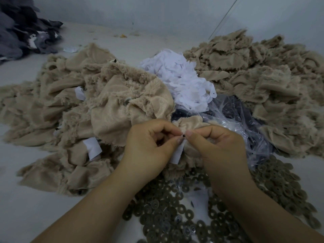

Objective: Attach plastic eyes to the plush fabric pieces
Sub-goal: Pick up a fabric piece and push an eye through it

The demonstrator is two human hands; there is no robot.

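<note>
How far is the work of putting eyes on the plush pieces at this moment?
Partly done, it seems. The left pile of beige pieces shows some black eyes and white patches, so it looks finished. In hand: left hand and right hand pinch one plush piece with a black eye. Left: the right pile, where no eyes show.

Person, head view: two forearms and two hands, left hand [149, 146] and right hand [217, 146]. Both forearms bare to the frame's lower edge. Fingernails short, plain, unpainted. Visible are the backs of the hands, knuckles, thumbs.
</note>
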